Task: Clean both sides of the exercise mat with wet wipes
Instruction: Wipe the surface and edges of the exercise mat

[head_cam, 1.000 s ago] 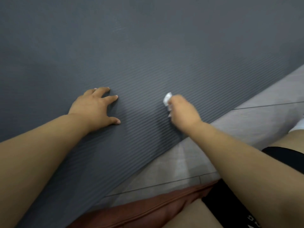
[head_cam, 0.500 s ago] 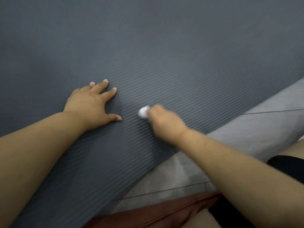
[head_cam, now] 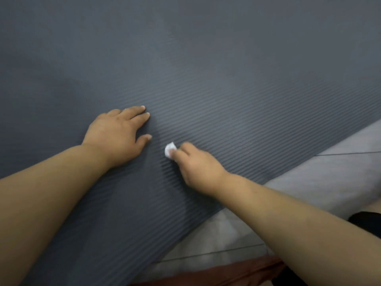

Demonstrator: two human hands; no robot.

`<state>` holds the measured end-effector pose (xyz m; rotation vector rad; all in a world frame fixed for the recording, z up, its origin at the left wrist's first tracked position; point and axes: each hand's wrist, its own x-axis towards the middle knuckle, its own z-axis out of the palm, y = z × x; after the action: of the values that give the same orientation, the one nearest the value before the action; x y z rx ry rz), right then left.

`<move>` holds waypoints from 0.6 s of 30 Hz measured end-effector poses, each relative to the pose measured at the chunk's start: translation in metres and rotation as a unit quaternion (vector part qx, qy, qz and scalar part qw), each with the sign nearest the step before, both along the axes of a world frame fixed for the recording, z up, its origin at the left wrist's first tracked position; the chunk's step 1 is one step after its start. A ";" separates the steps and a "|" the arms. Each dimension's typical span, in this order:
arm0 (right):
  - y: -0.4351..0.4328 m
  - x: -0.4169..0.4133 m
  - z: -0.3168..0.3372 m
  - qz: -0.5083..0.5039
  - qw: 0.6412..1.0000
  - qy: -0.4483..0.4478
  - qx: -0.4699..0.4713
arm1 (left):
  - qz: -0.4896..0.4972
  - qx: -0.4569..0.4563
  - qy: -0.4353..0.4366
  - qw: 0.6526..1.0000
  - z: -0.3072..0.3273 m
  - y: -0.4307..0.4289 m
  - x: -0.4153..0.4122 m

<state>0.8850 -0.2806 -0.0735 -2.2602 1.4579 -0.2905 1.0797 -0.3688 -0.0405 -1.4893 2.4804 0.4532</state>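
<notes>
The exercise mat (head_cam: 206, 58) runs off the top, left and bottom edges, so its outline is unseen. Most of the wet wipe (head_cam: 169, 149) is hidden inside the right hand (head_cam: 198, 166), whose fingers are blurred. A reddish-brown thing (head_cam: 237, 273) and black cloth (head_cam: 367, 221) are cut off at the bottom and right edges.

Likely a home interior, grey floor tiles (head_cam: 334, 182) with grout lines right of the right hand (head_cam: 198, 168), ribbed exercise mat (head_cam: 206, 69) laid beneath it
</notes>
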 end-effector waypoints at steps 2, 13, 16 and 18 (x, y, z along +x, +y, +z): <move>-0.007 -0.026 0.001 0.049 0.997 0.046 -0.023 | 0.027 -0.021 0.003 0.999 -0.003 -0.004 0.006; -0.075 -0.022 -0.009 -0.350 0.934 0.053 -0.050 | 0.048 -0.006 -0.117 0.992 -0.008 -0.012 0.007; -0.032 0.019 -0.007 -0.099 0.994 0.012 -0.053 | 0.049 0.001 -0.114 0.992 -0.005 -0.015 0.007; -0.012 0.014 0.000 0.037 0.999 0.022 -0.020 | 0.048 0.009 -0.108 0.993 -0.003 -0.016 0.007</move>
<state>0.8991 -0.2926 -0.0737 -2.3608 1.3988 -0.2514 1.0865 -0.3846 -0.0432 -1.5665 2.2408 0.3100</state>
